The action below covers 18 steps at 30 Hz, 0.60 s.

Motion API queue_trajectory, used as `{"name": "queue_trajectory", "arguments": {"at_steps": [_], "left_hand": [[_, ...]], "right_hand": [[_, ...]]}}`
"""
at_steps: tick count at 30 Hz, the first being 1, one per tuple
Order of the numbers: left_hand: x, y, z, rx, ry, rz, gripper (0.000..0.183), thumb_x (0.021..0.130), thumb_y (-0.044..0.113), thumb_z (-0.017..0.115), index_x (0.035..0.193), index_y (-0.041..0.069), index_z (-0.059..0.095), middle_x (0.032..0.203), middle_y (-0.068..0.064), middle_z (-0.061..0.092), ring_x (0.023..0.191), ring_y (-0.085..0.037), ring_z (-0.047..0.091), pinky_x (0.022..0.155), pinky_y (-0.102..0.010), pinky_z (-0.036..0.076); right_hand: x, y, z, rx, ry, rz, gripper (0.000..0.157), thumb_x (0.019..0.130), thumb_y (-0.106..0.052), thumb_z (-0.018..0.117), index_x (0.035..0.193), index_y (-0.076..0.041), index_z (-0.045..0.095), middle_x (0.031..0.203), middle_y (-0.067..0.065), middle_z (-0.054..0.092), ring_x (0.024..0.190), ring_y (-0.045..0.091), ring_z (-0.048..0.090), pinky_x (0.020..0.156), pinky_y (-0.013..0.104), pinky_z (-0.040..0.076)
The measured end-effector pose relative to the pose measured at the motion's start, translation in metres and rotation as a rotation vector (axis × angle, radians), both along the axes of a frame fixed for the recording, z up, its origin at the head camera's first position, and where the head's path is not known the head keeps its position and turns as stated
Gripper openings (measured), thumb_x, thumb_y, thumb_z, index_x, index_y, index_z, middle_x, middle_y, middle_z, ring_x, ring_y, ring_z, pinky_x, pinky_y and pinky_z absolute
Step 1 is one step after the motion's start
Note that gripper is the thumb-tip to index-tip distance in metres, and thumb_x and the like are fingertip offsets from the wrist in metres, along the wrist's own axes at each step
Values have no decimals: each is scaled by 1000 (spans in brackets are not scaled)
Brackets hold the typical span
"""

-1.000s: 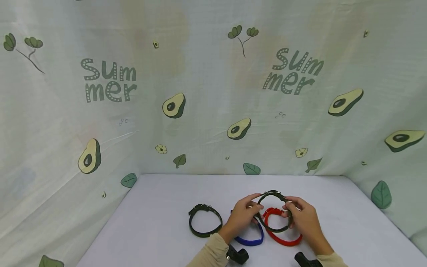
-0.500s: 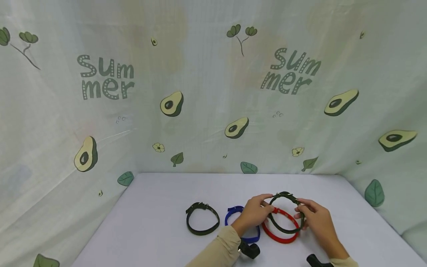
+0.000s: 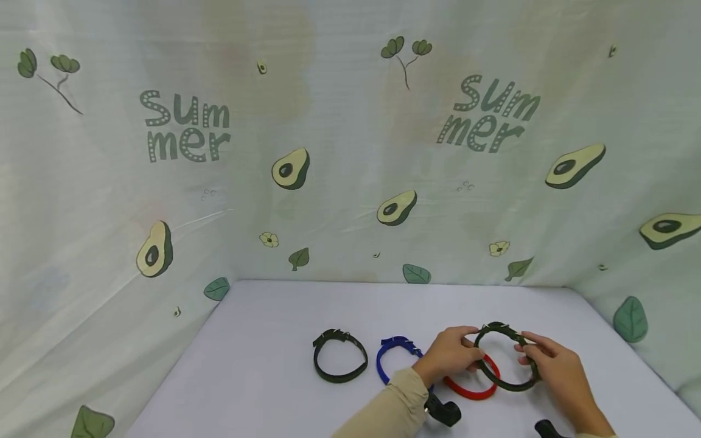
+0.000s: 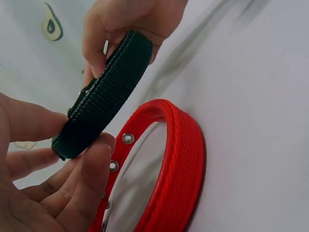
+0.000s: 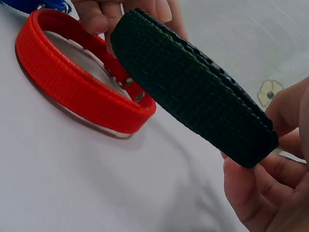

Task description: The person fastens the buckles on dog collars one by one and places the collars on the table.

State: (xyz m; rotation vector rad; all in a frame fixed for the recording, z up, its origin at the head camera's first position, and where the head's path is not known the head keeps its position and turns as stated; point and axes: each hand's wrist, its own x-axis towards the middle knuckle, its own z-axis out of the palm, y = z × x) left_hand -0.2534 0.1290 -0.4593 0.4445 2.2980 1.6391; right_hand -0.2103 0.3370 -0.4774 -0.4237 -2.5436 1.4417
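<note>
Both hands hold up a dark green webbing collar (image 3: 513, 386), buckled into a ring, at the right of the head view. My left hand (image 3: 451, 351) pinches its left side between thumb and fingers, while the right hand (image 3: 561, 368) grips the opposite side. In the right wrist view the woven band of this green collar (image 5: 193, 96) faces the camera, with stitching along its edge. Below and to its left lies a red collar (image 5: 82, 82) with metal eyelets, on the table; the left hand and the green ring partly cover it in the head view.
A blue collar (image 3: 379, 364) lies left of the red one, partly behind the left forearm. Further left is another dark collar (image 3: 339, 378), also looped. The white table (image 3: 263, 353) ends at a printed cloth backdrop (image 3: 339, 243). Black devices sit at both wrists.
Both hands have moved right with the green collar, from over the blue and red collars to the red one's right side. More of the blue collar shows now.
</note>
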Motion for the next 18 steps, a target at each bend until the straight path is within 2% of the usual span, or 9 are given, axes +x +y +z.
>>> {"name": "queue_trajectory", "arguments": {"at_steps": [3,8,12,18], "left_hand": [[2,7,-1,-16,2,10,45,87,8,75,130,20,67,77,7,68,58,-9,64,57,-23,51],[2,15,-2,-27,12,12,46,86,7,76,129,17,68,76,6,69,59,-9,65,57,-23,51],[4,23,-4,-33,27,2,46,85,8,78,129,15,68,74,7,69,58,-9,66,55,-22,51],[7,34,-2,-121,52,-6,48,83,12,80,129,21,68,74,9,67,58,-5,62,60,-22,50]], "right_hand": [[2,3,-3,-22,52,-46,42,102,-23,52,134,4,55,101,12,75,74,7,67,59,26,49],[0,4,-6,-54,111,-96,37,101,-22,56,125,7,58,92,6,76,69,5,65,54,28,51],[2,8,-9,-16,119,-132,35,101,-21,57,121,7,61,90,6,76,66,5,64,51,29,50],[5,20,-11,109,112,-168,33,100,-23,59,116,5,66,91,6,76,65,1,61,51,27,49]]}}
